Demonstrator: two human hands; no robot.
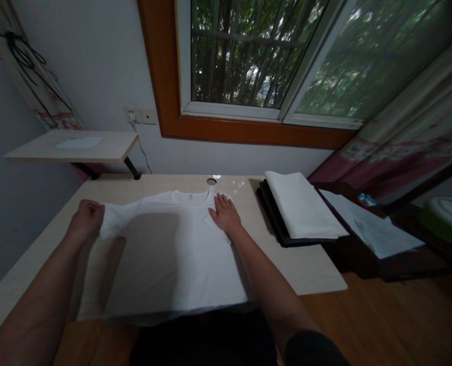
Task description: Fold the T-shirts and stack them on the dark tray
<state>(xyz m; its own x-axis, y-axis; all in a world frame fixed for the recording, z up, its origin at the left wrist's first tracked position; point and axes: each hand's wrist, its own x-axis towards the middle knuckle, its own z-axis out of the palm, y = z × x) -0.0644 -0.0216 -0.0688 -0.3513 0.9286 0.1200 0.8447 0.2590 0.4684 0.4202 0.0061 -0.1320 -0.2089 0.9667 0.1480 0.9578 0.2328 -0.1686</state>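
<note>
A white T-shirt (195, 254) lies spread on the pale wooden desk (302, 274), its neckline toward the wall and its hem at the front edge. My left hand (86, 219) is closed on the tip of the left sleeve and draws it out to the side. On the shirt's right shoulder my right hand (225, 211) rests flat, fingers spread. The right sleeve appears folded inward over the chest beneath and beside that hand; part of it is hidden.
Folded white and black cloths (302, 206) are stacked at the desk's right. A raised shelf (77, 145) with a paper sheet stands at the back left. A dark side table holds papers (370, 229). Behind the desk are a window (256, 56) and wall sockets (140, 116).
</note>
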